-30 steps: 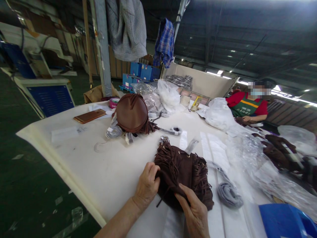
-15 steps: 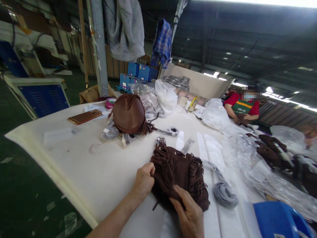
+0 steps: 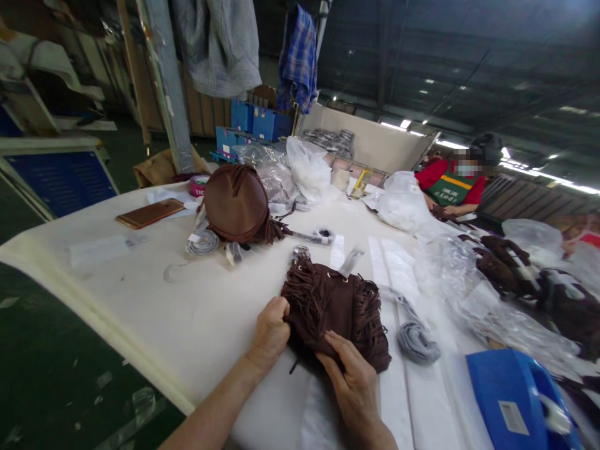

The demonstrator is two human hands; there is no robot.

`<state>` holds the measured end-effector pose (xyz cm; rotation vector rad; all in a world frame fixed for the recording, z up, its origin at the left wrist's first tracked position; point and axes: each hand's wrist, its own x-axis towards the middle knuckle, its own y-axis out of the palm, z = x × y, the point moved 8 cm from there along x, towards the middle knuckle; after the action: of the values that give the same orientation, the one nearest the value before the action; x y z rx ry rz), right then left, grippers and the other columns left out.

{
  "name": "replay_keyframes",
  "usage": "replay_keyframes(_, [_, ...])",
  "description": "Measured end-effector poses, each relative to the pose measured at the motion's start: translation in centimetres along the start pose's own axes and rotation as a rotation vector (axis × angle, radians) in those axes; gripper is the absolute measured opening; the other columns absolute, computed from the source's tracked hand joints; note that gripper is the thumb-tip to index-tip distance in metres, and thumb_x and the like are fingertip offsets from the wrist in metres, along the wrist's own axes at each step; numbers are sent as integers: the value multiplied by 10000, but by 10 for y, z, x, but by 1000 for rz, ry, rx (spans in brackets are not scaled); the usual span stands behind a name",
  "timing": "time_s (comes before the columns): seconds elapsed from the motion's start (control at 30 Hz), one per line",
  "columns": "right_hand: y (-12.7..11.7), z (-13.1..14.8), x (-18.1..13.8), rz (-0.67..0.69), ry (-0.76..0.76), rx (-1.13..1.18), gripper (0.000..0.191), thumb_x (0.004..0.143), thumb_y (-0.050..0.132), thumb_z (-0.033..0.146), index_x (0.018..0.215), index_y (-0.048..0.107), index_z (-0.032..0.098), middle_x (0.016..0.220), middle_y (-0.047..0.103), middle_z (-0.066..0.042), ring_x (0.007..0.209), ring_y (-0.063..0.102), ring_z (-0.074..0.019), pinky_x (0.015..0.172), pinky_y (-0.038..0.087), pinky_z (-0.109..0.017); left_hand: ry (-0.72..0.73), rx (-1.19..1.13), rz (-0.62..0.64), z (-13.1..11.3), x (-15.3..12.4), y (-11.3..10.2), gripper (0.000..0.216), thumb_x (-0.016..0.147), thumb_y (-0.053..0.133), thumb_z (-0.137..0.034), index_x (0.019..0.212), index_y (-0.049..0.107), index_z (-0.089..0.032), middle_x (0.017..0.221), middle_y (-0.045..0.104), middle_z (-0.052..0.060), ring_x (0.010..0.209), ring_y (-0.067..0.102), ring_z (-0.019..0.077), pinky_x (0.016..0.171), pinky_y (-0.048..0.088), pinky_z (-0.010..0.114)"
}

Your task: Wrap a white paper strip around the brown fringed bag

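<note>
A dark brown fringed suede bag (image 3: 335,312) lies flat on the white table (image 3: 154,312) in front of me. My left hand (image 3: 270,332) is closed on the bag's left edge, fingers curled into the material. My right hand (image 3: 350,381) grips the bag's near bottom edge, thumb and fingers pinching the suede. A thin dark cord hangs from the bag between my hands.
A round brown fringed bag (image 3: 235,203) stands further back, with a phone (image 3: 150,213) left of it. Grey wrapped straps (image 3: 415,340) and plastic sleeves lie to the right, a blue bin (image 3: 513,400) at the near right. A co-worker (image 3: 452,184) works at the far side.
Both hands keep their grip on the fringed bag and have shifted slightly along its near edge. The camera has tilted, so everything sits a little higher and further left.
</note>
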<state>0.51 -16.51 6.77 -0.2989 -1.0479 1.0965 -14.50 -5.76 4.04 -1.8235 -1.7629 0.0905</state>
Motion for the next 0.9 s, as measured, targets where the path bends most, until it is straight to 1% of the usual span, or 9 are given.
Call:
replay_keyframes(0.13, [-2, 1, 0, -37, -18, 1, 227, 835, 565, 309, 991, 665, 176, 965, 695, -87, 898, 661, -202, 797, 552, -294, 17, -7, -77, 0, -4, -5, 206, 485, 324, -34, 540, 246, -216, 529, 298, -49, 519, 342, 134, 518, 262, 245])
replay_keyframes(0.2, [-3, 0, 0, -47, -5, 5, 228, 832, 567, 317, 988, 666, 182, 964, 696, -84, 900, 660, -203, 799, 551, -294, 3, -10, -105, 2, -7, -10, 183, 534, 355, -52, 577, 297, -221, 555, 336, -52, 526, 368, 133, 520, 293, 238])
replay_keyframes(0.27, [-2, -1, 0, -37, 11, 9, 227, 829, 571, 317, 986, 667, 184, 968, 694, -81, 904, 659, -202, 803, 549, -292, -19, -10, -125, 3, -10, -15, 150, 582, 412, -103, 678, 390, -216, 638, 422, -37, 583, 433, 145, 549, 353, 243])
replay_keyframes(0.33, [-1, -2, 0, -20, 23, 7, 225, 827, 574, 310, 988, 667, 184, 976, 692, -80, 909, 657, -201, 808, 547, -289, -26, -7, -122, 3, -10, -18, 188, 597, 446, -145, 775, 448, -204, 732, 485, -6, 664, 485, 164, 596, 402, 264])
replay_keyframes(0.37, [-1, -2, 0, -15, 24, 5, 224, 825, 575, 306, 988, 668, 183, 978, 691, -81, 911, 656, -201, 810, 546, -289, -22, -5, -111, 3, -10, -18, 196, 593, 444, -147, 779, 464, -202, 750, 498, 2, 690, 497, 170, 617, 412, 271])
replay_keyframes(0.53, [-1, -1, 1, -27, 4, 2, 221, 823, 573, 303, 977, 673, 180, 961, 695, -88, 894, 662, -208, 796, 553, -297, -16, 28, -58, 3, -6, -10, 133, 542, 401, -99, 612, 420, -211, 631, 461, -25, 631, 475, 152, 588, 375, 248])
replay_keyframes(0.77, [-3, 2, -1, -41, -31, -4, 211, 827, 574, 279, 988, 662, 175, 966, 693, -91, 899, 661, -210, 793, 559, -308, -10, 89, -86, 5, -9, -8, 178, 510, 383, -53, 568, 323, -210, 557, 371, -57, 524, 372, 121, 510, 284, 230])
replay_keyframes(0.83, [-2, 3, -2, -43, -46, -5, 207, 827, 571, 268, 991, 661, 177, 966, 693, -92, 901, 660, -210, 793, 558, -308, 7, 112, -105, 5, -10, -9, 197, 526, 369, -30, 552, 293, -210, 542, 343, -56, 511, 351, 118, 507, 278, 232])
replay_keyframes(0.9, [-2, 4, -2, -45, -54, -14, 208, 827, 572, 259, 995, 659, 173, 973, 690, -93, 907, 658, -209, 803, 554, -308, 31, 134, -121, 4, -11, -11, 203, 558, 363, -14, 562, 313, -211, 556, 356, -48, 523, 363, 125, 523, 301, 237])
